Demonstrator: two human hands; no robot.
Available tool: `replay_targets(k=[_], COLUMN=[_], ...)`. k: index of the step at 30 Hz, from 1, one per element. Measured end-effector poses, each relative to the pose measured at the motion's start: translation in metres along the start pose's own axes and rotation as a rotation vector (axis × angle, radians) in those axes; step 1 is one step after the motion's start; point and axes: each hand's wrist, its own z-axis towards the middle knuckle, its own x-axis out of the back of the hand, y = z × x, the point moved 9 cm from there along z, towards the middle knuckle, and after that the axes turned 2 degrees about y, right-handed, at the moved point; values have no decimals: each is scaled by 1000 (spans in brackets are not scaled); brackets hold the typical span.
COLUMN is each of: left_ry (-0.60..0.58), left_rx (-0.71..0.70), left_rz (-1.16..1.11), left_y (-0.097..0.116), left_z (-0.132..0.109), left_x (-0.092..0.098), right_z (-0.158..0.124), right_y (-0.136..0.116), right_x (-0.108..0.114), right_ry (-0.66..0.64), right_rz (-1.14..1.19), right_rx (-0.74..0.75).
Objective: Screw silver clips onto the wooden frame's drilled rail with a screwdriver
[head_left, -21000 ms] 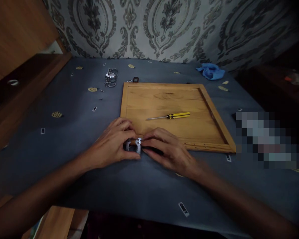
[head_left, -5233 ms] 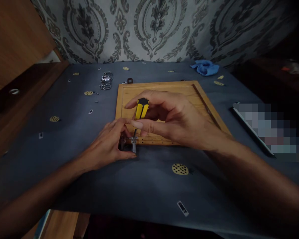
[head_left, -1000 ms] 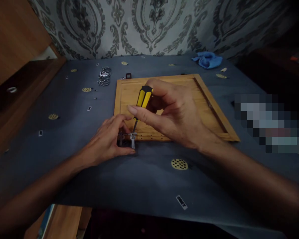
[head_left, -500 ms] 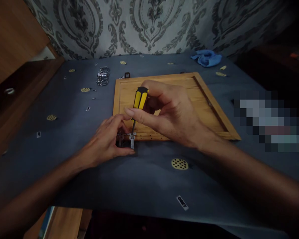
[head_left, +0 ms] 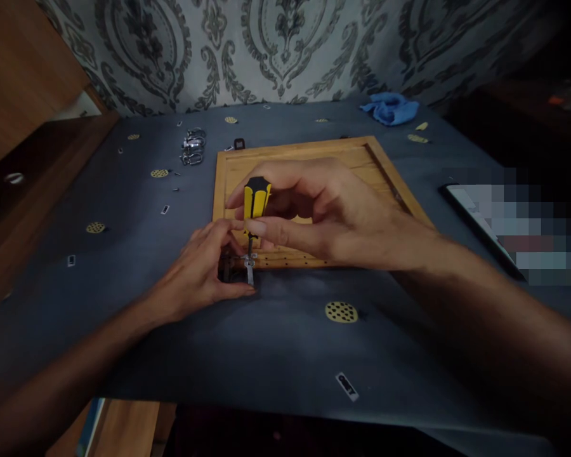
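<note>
A screwdriver [head_left: 257, 204] with a yellow and black handle stands nearly upright in my right hand [head_left: 342, 216], thumb in front and fingers curled behind. Its shaft points down onto a small silver metal fitting [head_left: 250, 270] at the near edge of a framed wooden panel [head_left: 295, 147]. My left hand [head_left: 200, 273] holds the fitting at that edge, forefinger above and thumb under its lower end. A dark piece [head_left: 226, 268] beside it is partly covered by my left fingers. Small holes run along the panel's near edge, and my right hand hides much of the panel.
Several silver metal fittings [head_left: 193, 147] lie at the back left, with a small screw [head_left: 175, 189] nearer. A blue cloth [head_left: 391, 109] is crumpled at the back right. A dark-edged device [head_left: 480, 228], partly blurred, rests at right. The tablecloth [head_left: 171, 355] is dark and patterned.
My right hand has shifted slightly left and turned on the screwdriver, which now stands more upright. My left hand stays at the fitting. The view has moved slightly, showing more of the device.
</note>
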Motion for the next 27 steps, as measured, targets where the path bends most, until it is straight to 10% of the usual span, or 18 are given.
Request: replay_targets(k=[27], left_ry=[-16], left_rx=[-1], left_rz=[29], left_y=[2], left_z=[0], left_x=[-1], right_z=[-1], right_y=[10], right_x=[0], right_ry=[103], right_rz=[103], right_rx=[-50])
